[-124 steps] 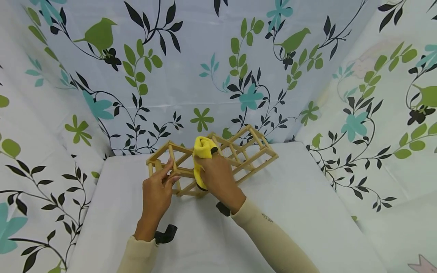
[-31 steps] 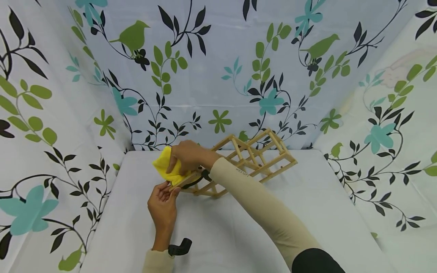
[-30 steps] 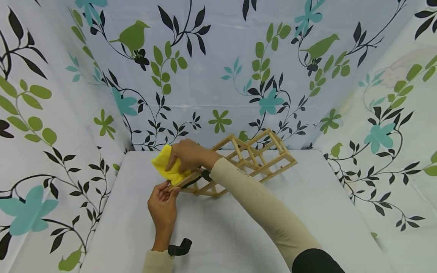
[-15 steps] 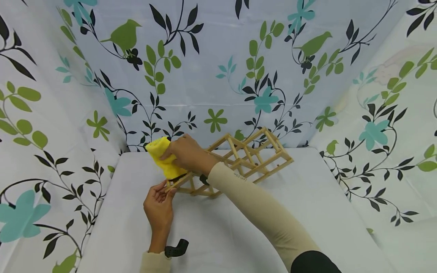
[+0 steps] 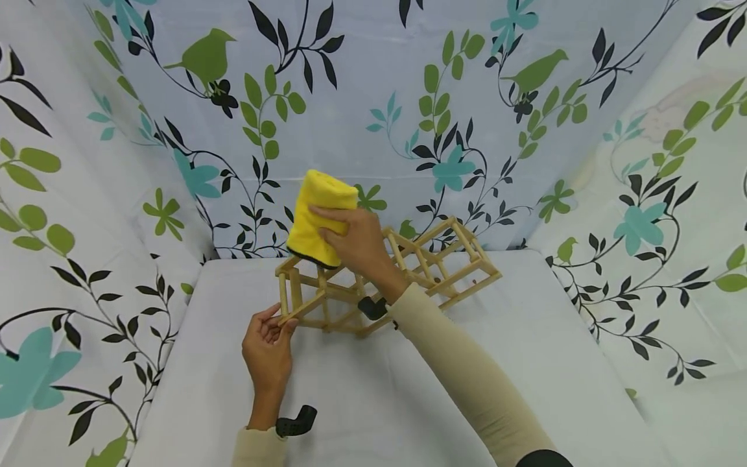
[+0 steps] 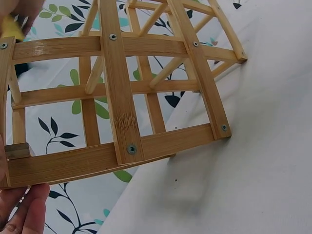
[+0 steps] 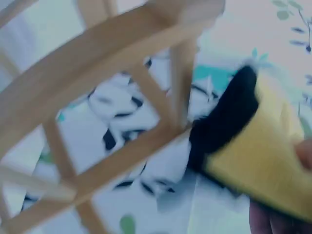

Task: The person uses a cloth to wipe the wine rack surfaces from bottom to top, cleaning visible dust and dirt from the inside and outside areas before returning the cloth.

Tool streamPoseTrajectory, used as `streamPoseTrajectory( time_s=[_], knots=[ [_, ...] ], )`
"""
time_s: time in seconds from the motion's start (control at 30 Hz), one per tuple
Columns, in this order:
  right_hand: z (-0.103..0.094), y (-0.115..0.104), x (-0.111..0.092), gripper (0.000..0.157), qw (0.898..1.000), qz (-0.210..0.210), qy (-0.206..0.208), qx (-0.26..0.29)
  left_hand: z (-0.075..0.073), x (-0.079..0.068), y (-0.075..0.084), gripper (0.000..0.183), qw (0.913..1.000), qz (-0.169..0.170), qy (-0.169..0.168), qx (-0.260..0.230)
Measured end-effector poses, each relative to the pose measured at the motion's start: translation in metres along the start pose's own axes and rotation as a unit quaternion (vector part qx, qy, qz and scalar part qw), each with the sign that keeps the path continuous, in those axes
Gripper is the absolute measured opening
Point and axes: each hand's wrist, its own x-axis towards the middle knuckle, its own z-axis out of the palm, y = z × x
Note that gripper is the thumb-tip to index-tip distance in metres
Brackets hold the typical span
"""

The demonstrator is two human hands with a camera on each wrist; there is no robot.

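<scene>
Left hand (image 5: pixel 267 350) pinching the near left corner of a wooden lattice rack (image 6: pixel 118 83), thumb and fingers narrow. Rack stretching left to right over the far part of a white table (image 5: pixel 373 402). Right hand (image 5: pixel 364 243) gripping a dark-edged yellow cloth (image 5: pixel 315 211) by the rack's far left edge; cloth-to-wood contact unclear.
</scene>
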Motion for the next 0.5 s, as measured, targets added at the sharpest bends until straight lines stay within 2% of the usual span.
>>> streamPoseTrajectory(
  time_s=[0.07,0.13,0.2,0.27,0.33,0.37,0.43,0.5],
  knots=[
    [-0.007,0.011,-0.005,0.04,0.998,0.0,0.051,-0.041,0.001,0.001,0.002,0.043,1.0,0.001,-0.003,0.0],
    [-0.01,0.021,-0.011,0.04,0.996,0.009,0.052,-0.07,0.002,0.002,0.001,0.042,1.0,-0.004,-0.005,0.001],
    [-0.011,0.029,-0.017,0.039,0.997,0.029,0.007,-0.076,0.002,0.003,-0.004,0.042,0.9998,-0.017,-0.004,0.004],
    [-0.011,0.033,-0.023,0.04,0.994,0.069,-0.062,-0.055,0.003,0.004,-0.013,0.042,0.9997,-0.023,-0.008,0.005],
    [-0.015,0.036,-0.028,0.04,0.985,0.097,-0.141,-0.033,0.003,0.005,-0.02,0.042,0.9995,-0.027,-0.01,0.011],
    [-0.019,0.038,-0.029,0.04,0.98,0.098,-0.172,-0.023,0.003,0.005,-0.02,0.042,0.9995,-0.028,-0.011,0.013],
    [-0.025,0.042,-0.032,0.038,0.975,0.111,-0.193,0.01,0.004,0.005,-0.013,0.041,0.9994,-0.028,-0.014,0.014],
    [-0.029,0.045,-0.034,0.039,0.978,0.114,-0.171,0.047,0.004,0.004,-0.003,0.041,0.9994,-0.028,-0.017,0.016]
  ],
)
